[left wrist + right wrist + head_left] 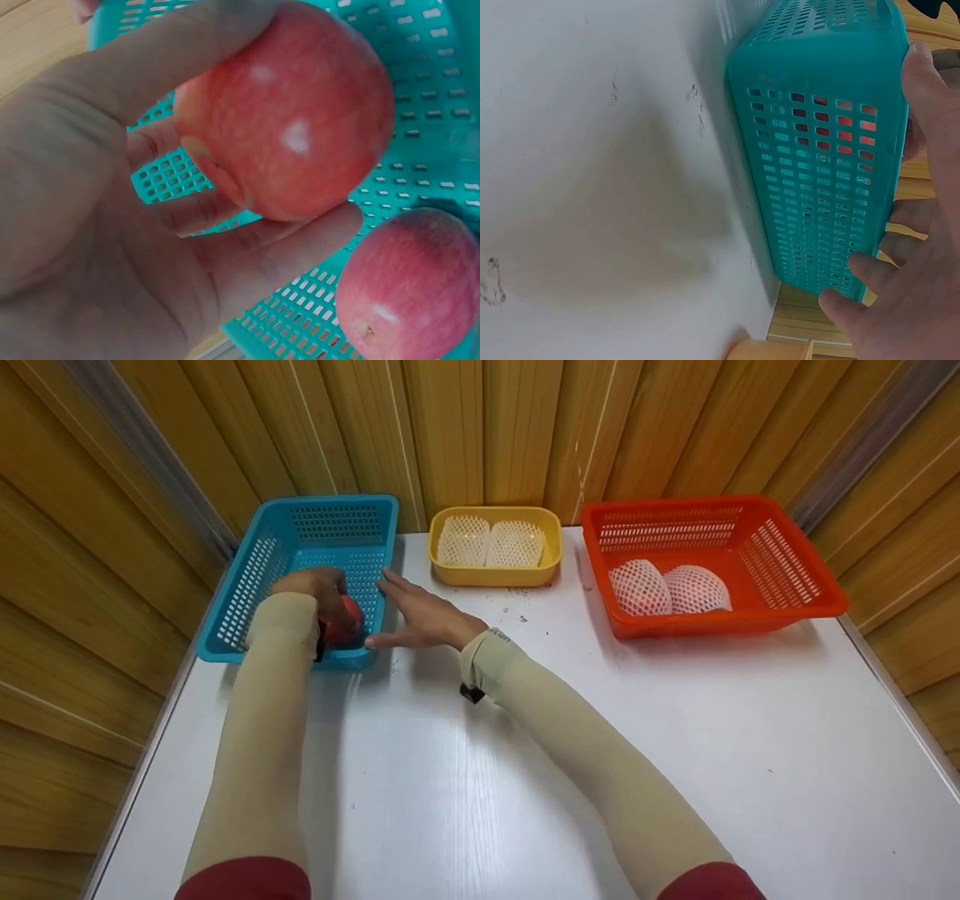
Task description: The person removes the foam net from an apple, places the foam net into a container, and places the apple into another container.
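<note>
Inside the blue-green basket (349, 559), my left hand (311, 587) grips a red apple (289, 112) between thumb and fingers. A second apple (409, 289) lies on the basket's perforated floor, close to the fingertips in the left wrist view. From the head view, only red skin shows beside the left hand, and I cannot tell which apple it is. My right hand (427, 619) is at the basket's right side with fingers spread. Its thumb and fingertips rest at the rim, as the right wrist view also shows.
A small yellow basket (495, 577) with two white foam nets (516, 544) stands at the back middle. To its right, a red basket (727, 626) contains two net-wrapped round fruits (696, 589). Wooden panels (517, 435) line the back and sides of the white table (465, 780).
</note>
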The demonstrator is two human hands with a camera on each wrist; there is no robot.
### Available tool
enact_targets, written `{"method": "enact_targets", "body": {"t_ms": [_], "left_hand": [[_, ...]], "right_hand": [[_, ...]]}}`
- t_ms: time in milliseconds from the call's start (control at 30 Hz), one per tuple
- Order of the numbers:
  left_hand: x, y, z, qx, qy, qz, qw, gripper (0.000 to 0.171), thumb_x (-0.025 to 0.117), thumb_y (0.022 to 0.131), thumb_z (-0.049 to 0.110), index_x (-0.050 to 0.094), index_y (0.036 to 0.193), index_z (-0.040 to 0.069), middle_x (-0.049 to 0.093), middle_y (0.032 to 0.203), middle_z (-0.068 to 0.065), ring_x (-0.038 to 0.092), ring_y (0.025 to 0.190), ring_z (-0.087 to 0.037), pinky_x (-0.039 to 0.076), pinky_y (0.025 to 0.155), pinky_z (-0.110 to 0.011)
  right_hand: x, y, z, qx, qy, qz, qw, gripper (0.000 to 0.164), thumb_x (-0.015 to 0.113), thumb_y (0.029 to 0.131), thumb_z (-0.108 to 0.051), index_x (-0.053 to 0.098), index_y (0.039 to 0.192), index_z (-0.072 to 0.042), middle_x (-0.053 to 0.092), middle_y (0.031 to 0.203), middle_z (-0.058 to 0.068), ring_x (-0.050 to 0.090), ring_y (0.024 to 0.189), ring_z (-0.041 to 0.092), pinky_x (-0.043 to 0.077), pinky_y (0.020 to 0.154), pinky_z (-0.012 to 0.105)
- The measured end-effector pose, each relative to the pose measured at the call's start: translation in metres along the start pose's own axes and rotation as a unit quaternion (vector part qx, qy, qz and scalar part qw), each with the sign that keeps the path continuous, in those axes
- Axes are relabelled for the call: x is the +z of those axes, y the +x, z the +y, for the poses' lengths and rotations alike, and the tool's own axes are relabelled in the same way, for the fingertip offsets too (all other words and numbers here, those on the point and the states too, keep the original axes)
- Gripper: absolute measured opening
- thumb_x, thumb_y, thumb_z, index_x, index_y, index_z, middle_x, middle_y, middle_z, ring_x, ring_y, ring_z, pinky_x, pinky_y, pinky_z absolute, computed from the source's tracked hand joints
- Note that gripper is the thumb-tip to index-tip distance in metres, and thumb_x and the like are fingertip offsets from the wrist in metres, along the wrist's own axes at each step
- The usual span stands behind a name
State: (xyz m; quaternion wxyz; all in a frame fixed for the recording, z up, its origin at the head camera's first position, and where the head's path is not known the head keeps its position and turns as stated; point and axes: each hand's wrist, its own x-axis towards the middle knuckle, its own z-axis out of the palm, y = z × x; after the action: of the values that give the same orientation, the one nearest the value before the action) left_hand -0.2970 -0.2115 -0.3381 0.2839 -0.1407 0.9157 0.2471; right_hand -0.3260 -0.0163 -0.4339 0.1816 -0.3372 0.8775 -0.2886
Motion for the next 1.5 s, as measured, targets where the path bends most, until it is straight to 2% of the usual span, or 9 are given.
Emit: {"method": "enact_targets", "body": {"t_ms": [67, 333, 533, 700, 800, 1233, 1500], "left_hand": [[0.000, -0.001, -0.002, -0.006, -0.007, -0.004, 1.0000, 0.081, 0.090, 0.079, 0.014, 0.046, 0.147, 0.015, 0.042, 0.143, -0.025, 0.040, 0.124, -0.048, 0.058, 0.085, -0.061], [-0.001, 0.003, -0.004, -0.001, 0.026, -0.010, 0.9996, 0.075, 0.089, 0.081, 0.021, 0.048, 0.143, 0.015, 0.044, 0.140, -0.025, 0.040, 0.123, -0.047, 0.056, 0.090, -0.061], [-0.003, 0.006, -0.002, 0.013, 0.053, -0.003, 0.9985, 0.062, 0.087, 0.084, 0.021, 0.055, 0.137, 0.011, 0.051, 0.137, -0.024, 0.043, 0.122, -0.045, 0.054, 0.094, -0.060], [-0.001, 0.006, 0.000, 0.014, 0.033, 0.010, 0.9993, 0.062, 0.087, 0.083, 0.016, 0.058, 0.138, 0.010, 0.051, 0.138, -0.023, 0.044, 0.122, -0.044, 0.050, 0.099, -0.064], [0.000, 0.006, -0.001, 0.002, 0.000, 0.008, 1.0000, 0.065, 0.087, 0.083, 0.015, 0.057, 0.140, 0.012, 0.049, 0.141, -0.023, 0.042, 0.124, -0.045, 0.048, 0.100, -0.066], [0.003, 0.014, -0.001, 0.020, 0.045, -0.010, 0.9988, 0.056, 0.083, 0.088, 0.019, 0.057, 0.137, 0.010, 0.049, 0.138, -0.024, 0.041, 0.123, -0.046, 0.047, 0.101, -0.066], [-0.003, 0.016, -0.011, 0.010, 0.014, -0.026, 0.9995, 0.064, 0.086, 0.084, 0.029, 0.056, 0.139, 0.016, 0.048, 0.138, -0.025, 0.040, 0.125, -0.047, 0.056, 0.091, -0.057]], "right_hand": [[0.000, 0.002, -0.003, -0.001, -0.002, -0.003, 1.000, 0.112, 0.066, 0.080, -0.078, 0.014, 0.166, -0.029, -0.002, 0.173, -0.009, 0.012, 0.157, 0.015, 0.022, 0.125, 0.038], [-0.001, 0.004, -0.007, 0.005, -0.003, -0.003, 1.000, 0.110, 0.066, 0.080, -0.077, 0.015, 0.166, -0.031, -0.004, 0.172, -0.014, 0.012, 0.157, 0.013, 0.022, 0.125, 0.038], [-0.002, 0.003, -0.006, -0.003, -0.004, 0.001, 1.000, 0.111, 0.067, 0.080, -0.077, 0.017, 0.166, -0.029, -0.002, 0.172, -0.012, 0.014, 0.157, 0.015, 0.024, 0.124, 0.039], [-0.002, 0.002, -0.004, -0.012, -0.006, 0.006, 1.000, 0.110, 0.067, 0.081, -0.076, 0.017, 0.166, -0.027, -0.001, 0.173, -0.009, 0.014, 0.157, 0.014, 0.025, 0.124, 0.037], [-0.002, 0.002, -0.003, -0.011, 0.000, 0.005, 1.000, 0.110, 0.067, 0.081, -0.076, 0.017, 0.166, -0.028, -0.001, 0.173, -0.010, 0.013, 0.157, 0.013, 0.024, 0.124, 0.037], [0.001, -0.001, 0.002, -0.005, 0.006, 0.007, 1.000, 0.109, 0.066, 0.081, -0.077, 0.017, 0.166, -0.029, -0.002, 0.172, -0.011, 0.014, 0.157, 0.014, 0.024, 0.124, 0.038], [0.004, 0.001, 0.008, -0.028, 0.006, 0.018, 0.999, 0.109, 0.066, 0.081, -0.077, 0.018, 0.165, -0.028, 0.000, 0.172, -0.011, 0.010, 0.157, 0.012, 0.021, 0.125, 0.035]]}}
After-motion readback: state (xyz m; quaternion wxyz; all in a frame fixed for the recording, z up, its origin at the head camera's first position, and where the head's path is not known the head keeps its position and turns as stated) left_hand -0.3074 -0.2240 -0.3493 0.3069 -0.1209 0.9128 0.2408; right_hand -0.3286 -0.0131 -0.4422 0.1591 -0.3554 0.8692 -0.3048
